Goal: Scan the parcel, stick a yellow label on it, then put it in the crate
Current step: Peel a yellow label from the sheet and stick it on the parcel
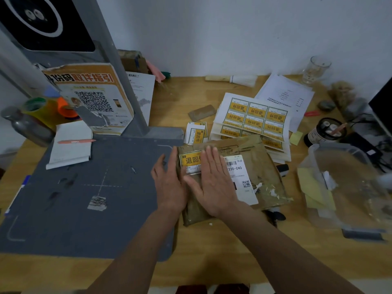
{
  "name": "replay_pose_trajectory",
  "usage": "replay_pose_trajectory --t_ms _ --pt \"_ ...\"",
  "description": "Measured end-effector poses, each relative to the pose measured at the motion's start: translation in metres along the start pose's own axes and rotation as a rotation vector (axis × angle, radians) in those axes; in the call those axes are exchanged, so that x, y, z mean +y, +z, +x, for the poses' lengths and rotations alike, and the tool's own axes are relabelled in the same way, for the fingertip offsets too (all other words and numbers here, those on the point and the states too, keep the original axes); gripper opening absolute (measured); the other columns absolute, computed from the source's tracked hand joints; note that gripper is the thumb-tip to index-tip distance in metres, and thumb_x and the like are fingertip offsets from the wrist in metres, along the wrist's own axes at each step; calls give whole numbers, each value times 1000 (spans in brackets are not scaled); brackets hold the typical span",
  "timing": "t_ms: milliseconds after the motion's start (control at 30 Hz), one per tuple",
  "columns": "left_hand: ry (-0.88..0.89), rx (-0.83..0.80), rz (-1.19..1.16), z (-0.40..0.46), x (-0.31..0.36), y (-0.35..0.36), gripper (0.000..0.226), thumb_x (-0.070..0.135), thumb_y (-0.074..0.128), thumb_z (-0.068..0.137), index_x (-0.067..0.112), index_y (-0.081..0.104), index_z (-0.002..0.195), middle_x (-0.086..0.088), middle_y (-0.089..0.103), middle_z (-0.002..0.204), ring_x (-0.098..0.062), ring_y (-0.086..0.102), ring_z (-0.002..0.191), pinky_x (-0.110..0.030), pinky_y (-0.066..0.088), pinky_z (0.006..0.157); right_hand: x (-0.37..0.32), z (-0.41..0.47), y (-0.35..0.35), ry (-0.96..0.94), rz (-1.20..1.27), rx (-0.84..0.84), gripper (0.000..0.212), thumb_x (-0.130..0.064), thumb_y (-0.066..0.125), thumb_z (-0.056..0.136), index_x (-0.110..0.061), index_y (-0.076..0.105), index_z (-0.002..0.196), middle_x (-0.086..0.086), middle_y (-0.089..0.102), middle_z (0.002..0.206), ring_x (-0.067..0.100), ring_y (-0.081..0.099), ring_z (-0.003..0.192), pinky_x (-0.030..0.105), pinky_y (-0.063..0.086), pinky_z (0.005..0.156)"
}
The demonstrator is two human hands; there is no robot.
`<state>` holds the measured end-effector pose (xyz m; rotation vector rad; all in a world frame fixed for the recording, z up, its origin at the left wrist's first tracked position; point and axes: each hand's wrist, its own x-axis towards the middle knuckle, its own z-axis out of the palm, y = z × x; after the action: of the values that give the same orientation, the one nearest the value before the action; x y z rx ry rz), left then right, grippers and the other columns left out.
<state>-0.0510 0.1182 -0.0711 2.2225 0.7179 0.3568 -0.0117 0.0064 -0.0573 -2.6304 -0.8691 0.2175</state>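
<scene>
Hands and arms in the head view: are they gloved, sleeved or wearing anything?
Both are bare. The left hand and right hand have no gloves, and no rings or watch show. Both forearms are uncovered down to the bottom edge of the picture, so no sleeve is visible. Fingernails are short and unpainted as far as the picture shows.

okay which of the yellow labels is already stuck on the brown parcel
The yellow label at the parcel's upper left, partly under the right hand. The others remain on the label sheets behind the parcel, or as loose pieces on the table.
</scene>
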Motion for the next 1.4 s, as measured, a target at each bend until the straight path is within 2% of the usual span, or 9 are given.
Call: replay_pose_trajectory --t_ms 133,333,533,600,700,833,1100,1267,1400 --pt "-43 -1 15 2 -1 -1 58 30 48 96 30 23 148 -18 25 150 -31 17 138 -46 29 107 -13 -18 7 -158 13 -89 90 -70 -3 85 -8 -4 150 9 -9 160 18 -19 145 38 -6 120" --pt "-98 43 -5 -1 1 3 62 29 50 94 19 21 148 -16 30 147 -30 20 136 -45 30 106 7 -28 -1 -91 -92 -126 96 -73 -6 80 -5 -9 149 14 -14 159 22 -19 145 35 -10 118" --pt "-156 15 -13 -9 7 2 76 37 57 90 11 17 149 -16 27 151 -28 18 139 -43 26 110 12 -38 -8 -127 -81 -103 96 -73 -6 81 -8 3 151 11 -2 160 19 -11 147 32 -13 115" --pt "-75 38 83 -16 11 -2 79 36 58 89 10 14 149 -14 23 154 -27 14 143 -43 21 114 13 -40 -14 -143 -44 -65 89 -68 -1 86 -10 20 149 10 17 159 19 6 148 29 -9 115" --pt "283 -5 423 -26 19 -3 68 26 42 93 11 8 150 -7 9 160 -22 -2 148 -46 1 119 14 -37 -25 -53 78 130 66 -51 19 95 -6 48 133 15 55 137 27 44 133 28 13 112" --pt "519 -348 733 -37 19 3 72 51 12 92 16 -20 146 -3 -19 158 -20 -23 143 -47 -13 117 13 -29 -26 -39 234 104 52 -41 34 98 -10 40 139 10 51 140 22 41 134 30 26 112" --pt "311 -300 866 -23 8 -5 87 62 -15 79 8 -13 148 -9 -17 159 -22 -19 145 -52 -9 116 17 -22 -20 -8 131 65 56 -45 34 95 -10 43 138 14 50 142 26 37 137 27 13 110" --pt "198 -286 819 4 11 -6 81 62 3 84 16 -19 147 -1 -21 158 -26 -24 143 -57 -10 112 18 -15 -21 -90 54 88 51 -43 32 95 -8 55 124 11 57 129 26 47 124 35 33 107" --pt "132 -299 789 -3 11 -3 81 61 13 87 17 -23 145 1 -28 156 -29 -29 141 -60 -9 112 18 -14 -20 -107 -18 73 53 -47 27 93 -15 55 125 9 51 133 25 43 124 37 35 105"
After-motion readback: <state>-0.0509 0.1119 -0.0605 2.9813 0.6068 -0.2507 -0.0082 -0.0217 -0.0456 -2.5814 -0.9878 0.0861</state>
